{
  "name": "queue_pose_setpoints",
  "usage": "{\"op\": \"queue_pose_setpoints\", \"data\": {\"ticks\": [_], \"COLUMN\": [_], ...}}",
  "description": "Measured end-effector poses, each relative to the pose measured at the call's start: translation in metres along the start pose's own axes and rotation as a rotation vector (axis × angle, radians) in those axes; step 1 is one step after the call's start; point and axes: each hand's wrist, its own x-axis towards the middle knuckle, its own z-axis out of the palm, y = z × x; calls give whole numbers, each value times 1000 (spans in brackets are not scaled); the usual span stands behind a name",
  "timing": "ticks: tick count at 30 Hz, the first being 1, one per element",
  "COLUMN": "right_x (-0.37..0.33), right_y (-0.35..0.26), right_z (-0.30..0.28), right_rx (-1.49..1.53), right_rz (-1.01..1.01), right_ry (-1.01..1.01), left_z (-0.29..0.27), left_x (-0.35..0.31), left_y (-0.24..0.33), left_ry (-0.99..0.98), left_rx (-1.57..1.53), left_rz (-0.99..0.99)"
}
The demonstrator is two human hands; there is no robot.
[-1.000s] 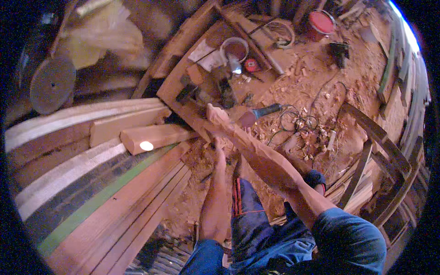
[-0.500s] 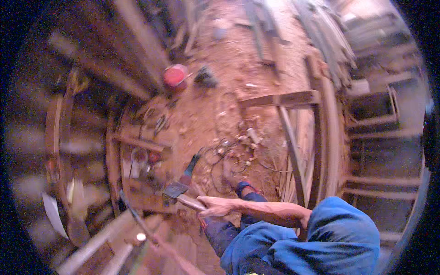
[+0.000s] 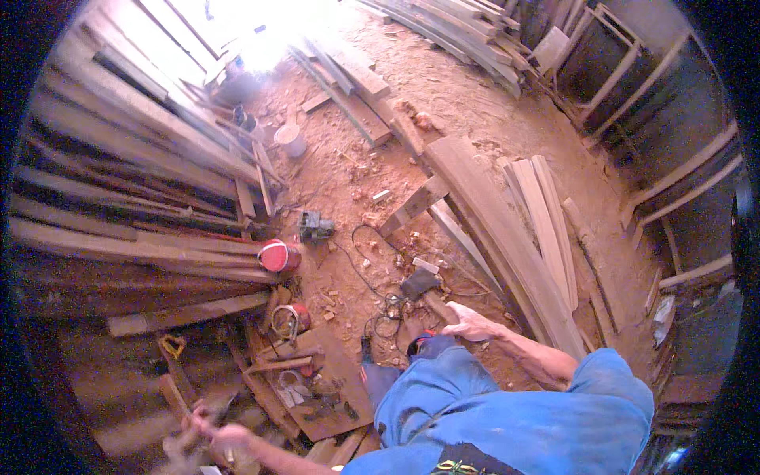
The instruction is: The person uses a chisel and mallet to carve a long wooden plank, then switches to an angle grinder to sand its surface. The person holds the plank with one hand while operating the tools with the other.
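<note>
On the sawdust floor (image 3: 475, 103), right hand (image 3: 467, 323) grips a hammer (image 3: 423, 286); blurred left hand (image 3: 226, 437), grip unclear, nears scattered tools; loose cords (image 3: 372, 273) risk snagging.

The left hand (image 3: 218, 434) is smeared by motion blur, so its fingers (image 3: 198, 419) cannot be told apart, nor what they grip. The right hand (image 3: 467, 323) closes on a mallet handle (image 3: 438, 307), which is hidden beneath the fingers (image 3: 457, 313). Beyond them, the far wood stacks (image 3: 261, 32) wash out in glare. The blue-clad torso (image 3: 507, 419) is cut off by the lower edge.
</note>
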Motion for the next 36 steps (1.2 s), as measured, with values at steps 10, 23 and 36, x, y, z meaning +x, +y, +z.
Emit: {"op": "queue_pose_setpoints", "data": {"ticks": [10, 23, 36], "right_x": [-68, 39, 249], "right_y": [-7, -54, -91], "right_z": [-46, -19, 115], "right_rx": [601, 991, 1550], "right_rz": [118, 77, 543], "right_ry": [418, 1268, 1471], "left_z": [222, 529, 679], "left_x": [69, 73, 106], "left_y": [234, 409, 550], "left_ry": [-637, -1485, -2164], "left_rx": [-969, -1726, -1860], "left_rz": [-284, -374, -628]}}
